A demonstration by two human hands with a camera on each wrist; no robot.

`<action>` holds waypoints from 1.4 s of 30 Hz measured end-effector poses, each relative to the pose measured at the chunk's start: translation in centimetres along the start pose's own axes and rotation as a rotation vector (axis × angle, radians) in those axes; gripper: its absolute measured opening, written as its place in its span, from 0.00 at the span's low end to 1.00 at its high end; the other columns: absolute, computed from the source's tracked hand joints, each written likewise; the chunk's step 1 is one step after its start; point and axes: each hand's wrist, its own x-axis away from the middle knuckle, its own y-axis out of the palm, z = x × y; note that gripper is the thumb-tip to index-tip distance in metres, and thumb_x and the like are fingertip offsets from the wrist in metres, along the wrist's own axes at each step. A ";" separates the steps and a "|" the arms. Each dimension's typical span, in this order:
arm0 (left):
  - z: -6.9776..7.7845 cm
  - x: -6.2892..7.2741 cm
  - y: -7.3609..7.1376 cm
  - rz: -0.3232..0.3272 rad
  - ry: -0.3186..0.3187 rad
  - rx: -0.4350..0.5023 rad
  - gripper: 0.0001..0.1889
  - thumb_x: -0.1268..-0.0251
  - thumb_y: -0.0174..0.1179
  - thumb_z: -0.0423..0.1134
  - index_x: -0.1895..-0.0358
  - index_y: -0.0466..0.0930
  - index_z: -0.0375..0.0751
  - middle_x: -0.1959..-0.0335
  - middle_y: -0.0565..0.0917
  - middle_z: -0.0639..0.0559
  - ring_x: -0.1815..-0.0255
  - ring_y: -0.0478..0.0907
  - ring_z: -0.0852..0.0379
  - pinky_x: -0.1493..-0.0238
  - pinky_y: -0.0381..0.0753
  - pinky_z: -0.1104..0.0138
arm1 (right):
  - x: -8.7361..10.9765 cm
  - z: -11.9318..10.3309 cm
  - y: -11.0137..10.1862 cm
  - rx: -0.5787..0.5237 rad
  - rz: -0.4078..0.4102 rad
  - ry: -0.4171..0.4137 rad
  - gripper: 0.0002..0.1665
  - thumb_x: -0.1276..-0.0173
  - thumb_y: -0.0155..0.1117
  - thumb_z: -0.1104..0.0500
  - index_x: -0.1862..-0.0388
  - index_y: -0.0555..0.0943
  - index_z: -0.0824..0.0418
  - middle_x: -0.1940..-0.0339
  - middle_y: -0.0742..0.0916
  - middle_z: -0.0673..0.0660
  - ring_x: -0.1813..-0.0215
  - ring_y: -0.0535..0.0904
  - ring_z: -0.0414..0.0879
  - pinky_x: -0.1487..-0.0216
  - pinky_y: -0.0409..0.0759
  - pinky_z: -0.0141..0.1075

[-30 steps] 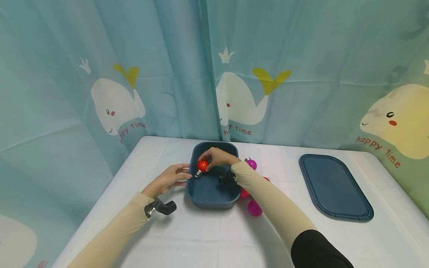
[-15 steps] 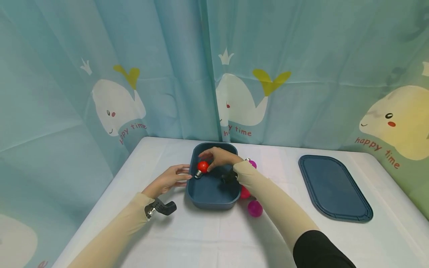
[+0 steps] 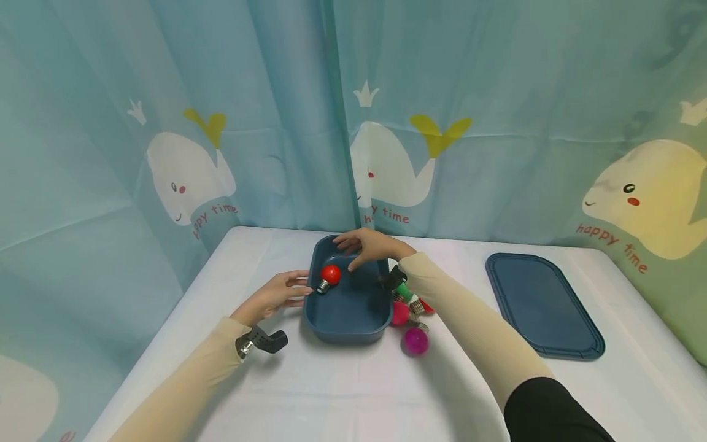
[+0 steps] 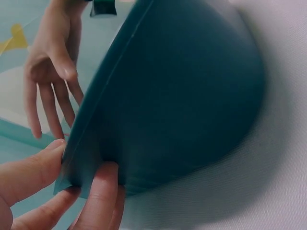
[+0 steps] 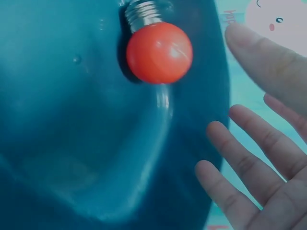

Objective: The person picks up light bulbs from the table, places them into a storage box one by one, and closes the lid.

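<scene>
A red light bulb point(image 3: 331, 274) with a metal screw base lies in the dark blue plastic box point(image 3: 348, 337), near its left wall. In the right wrist view the red bulb point(image 5: 159, 52) rests apart from my fingers. My right hand point(image 3: 371, 245) hovers over the box's far right part, fingers spread and holding nothing. My left hand point(image 3: 273, 298) touches the box's left side. From the left wrist, its fingertips point(image 4: 103, 179) show against the outer wall point(image 4: 182, 96) and at the rim, with the right hand point(image 4: 55, 62) beyond.
Just right of the box lie more bulbs: a purple one point(image 3: 415, 341), a pinkish red one point(image 3: 400, 314), a green one point(image 3: 405, 291) and another red one partly behind the right sleeve. A flat dark blue lid point(image 3: 544, 307) lies farther right. A whale-print curtain point(image 3: 276, 123) hangs behind the table.
My right hand has let go of the red bulb and moved up and to the right, its fingers spreading. The bulb stays in the box. My left hand keeps its place.
</scene>
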 end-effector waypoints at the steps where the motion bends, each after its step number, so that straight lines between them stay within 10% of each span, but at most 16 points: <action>1: 0.0 0.0 0.0 0.000 0.000 -0.002 0.30 0.33 0.54 0.32 0.30 0.55 0.30 0.32 0.62 0.28 0.36 0.69 0.38 0.44 0.80 0.56 | 0.3 -0.2 -0.2 0.005 0.004 -0.006 0.42 0.47 0.72 0.66 0.33 0.67 0.64 0.37 0.77 0.64 0.38 0.76 0.56 0.37 0.75 0.47; 21: 0.1 0.2 0.0 0.015 -0.013 -0.019 0.31 0.33 0.54 0.32 0.30 0.54 0.31 0.32 0.62 0.29 0.35 0.68 0.39 0.43 0.80 0.57 | 7.5 -2.7 -4.1 0.101 0.114 -0.063 0.38 0.47 0.73 0.63 0.36 0.71 0.63 0.40 0.80 0.61 0.39 0.77 0.54 0.37 0.75 0.50; 42: 0.3 0.5 0.5 -0.003 0.001 0.006 0.32 0.33 0.54 0.31 0.29 0.52 0.28 0.32 0.62 0.29 0.35 0.67 0.38 0.40 0.76 0.53 | 15.5 0.5 -3.5 0.135 0.224 0.000 0.37 0.49 0.75 0.60 0.39 0.74 0.63 0.41 0.81 0.62 0.41 0.78 0.56 0.40 0.77 0.51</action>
